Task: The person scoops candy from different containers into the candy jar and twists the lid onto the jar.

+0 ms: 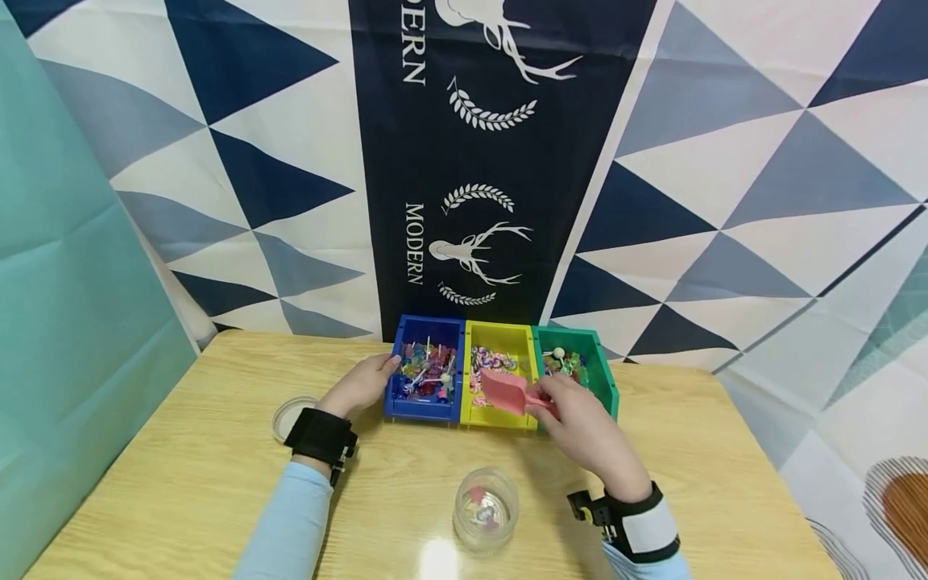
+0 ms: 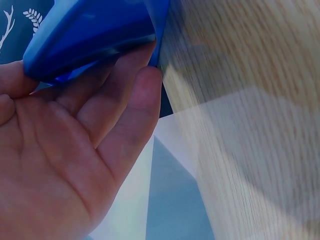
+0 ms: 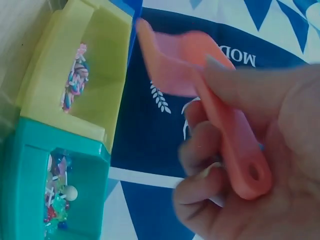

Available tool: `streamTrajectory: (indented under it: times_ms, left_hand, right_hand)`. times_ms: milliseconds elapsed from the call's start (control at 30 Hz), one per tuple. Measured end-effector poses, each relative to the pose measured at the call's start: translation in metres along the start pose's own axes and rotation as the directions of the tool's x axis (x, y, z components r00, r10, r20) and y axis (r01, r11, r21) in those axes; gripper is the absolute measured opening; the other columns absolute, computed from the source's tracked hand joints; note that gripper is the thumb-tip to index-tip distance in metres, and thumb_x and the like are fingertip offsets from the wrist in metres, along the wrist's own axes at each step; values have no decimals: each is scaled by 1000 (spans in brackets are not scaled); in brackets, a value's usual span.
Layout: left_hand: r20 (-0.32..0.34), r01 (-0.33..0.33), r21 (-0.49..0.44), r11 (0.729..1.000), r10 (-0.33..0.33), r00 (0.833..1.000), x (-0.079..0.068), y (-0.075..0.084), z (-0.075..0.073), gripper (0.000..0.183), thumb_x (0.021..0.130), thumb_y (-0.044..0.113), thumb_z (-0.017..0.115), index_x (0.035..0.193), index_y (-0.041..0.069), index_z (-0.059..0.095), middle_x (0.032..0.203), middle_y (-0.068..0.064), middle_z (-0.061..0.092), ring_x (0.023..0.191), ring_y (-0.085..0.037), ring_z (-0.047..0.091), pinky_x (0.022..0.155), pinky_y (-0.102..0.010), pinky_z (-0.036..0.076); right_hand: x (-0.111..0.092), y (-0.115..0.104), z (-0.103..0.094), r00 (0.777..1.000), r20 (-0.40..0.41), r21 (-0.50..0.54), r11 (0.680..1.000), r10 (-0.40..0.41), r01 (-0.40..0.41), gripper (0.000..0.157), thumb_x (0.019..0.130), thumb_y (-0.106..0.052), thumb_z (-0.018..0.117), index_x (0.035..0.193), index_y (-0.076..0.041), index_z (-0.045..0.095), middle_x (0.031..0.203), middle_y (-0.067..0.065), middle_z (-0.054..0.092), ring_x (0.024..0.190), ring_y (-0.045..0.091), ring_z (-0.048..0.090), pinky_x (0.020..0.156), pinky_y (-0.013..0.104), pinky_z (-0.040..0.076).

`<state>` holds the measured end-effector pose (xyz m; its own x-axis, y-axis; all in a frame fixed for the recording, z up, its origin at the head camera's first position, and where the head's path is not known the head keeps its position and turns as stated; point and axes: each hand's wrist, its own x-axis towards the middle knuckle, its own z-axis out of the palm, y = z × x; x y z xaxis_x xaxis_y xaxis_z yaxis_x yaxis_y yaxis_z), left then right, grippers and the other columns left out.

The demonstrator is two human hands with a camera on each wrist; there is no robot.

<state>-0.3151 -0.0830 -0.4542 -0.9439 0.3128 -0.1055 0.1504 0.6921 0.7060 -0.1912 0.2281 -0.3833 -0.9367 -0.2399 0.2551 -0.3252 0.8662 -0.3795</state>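
Your left hand (image 1: 360,387) grips the side wall of a blue rectangular plastic bin (image 1: 424,413) between thumb and fingers, while your right hand (image 1: 586,420) is closed around the handle of a pink plastic scoop (image 1: 503,391) above the adjoining yellow rectangular plastic bin (image 1: 500,417). A green rectangular plastic bin (image 1: 606,385) adjoins that one. Nearer you, a clear round jar (image 1: 499,533) containing some pieces stands on the wooden worktop (image 1: 203,483).
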Motion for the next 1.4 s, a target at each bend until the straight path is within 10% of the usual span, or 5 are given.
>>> streamTrajectory:
  times_ms: [467, 700, 1000, 1400]
  left_hand:
    - [8, 4, -3, 1000, -4, 1000, -3, -1, -3, 61, 101, 45, 21, 145, 3, 29, 144, -17, 35, 133, -32, 27, 107, -46, 23]
    - [8, 0, -5, 1000, 0, 1000, -3, 0, -3, 58, 102, 41, 23, 144, 2, 29, 144, -18, 35, 133, -33, 27, 107, -47, 23]
    - [11, 16, -7, 1000, -16, 1000, 0, 0, -3, 55, 103, 38, 23, 144, 3, 29, 144, -17, 35, 133, -32, 28, 107, -45, 23]
    - [6, 0, 1, 1000, 0, 1000, -2, 0, -4, 61, 101, 43, 22, 143, 0, 30, 143, -18, 35, 132, -32, 28, 107, -45, 24]
  right_hand:
    - [84, -34, 27, 963, -260, 63, 994, -68, 87, 12, 87, -25, 63, 95, -17, 68, 82, -6, 60, 63, 10, 49, 53, 23, 44]
    - [124, -48, 43, 990, -105, -91, 993, -90, 80, 14, 89, -11, 59, 94, -15, 72, 86, -5, 61, 80, 9, 56, 74, 22, 49]
    - [159, -54, 67, 996, 84, -220, 974, -27, 45, 21, 90, -5, 53, 80, -16, 68, 78, -3, 60, 70, 11, 53, 64, 24, 49]
    - [167, -50, 80, 978, 191, -109, 992, 83, -63, 16, 90, -16, 55, 88, -12, 70, 81, -2, 62, 67, 13, 56, 58, 22, 48]
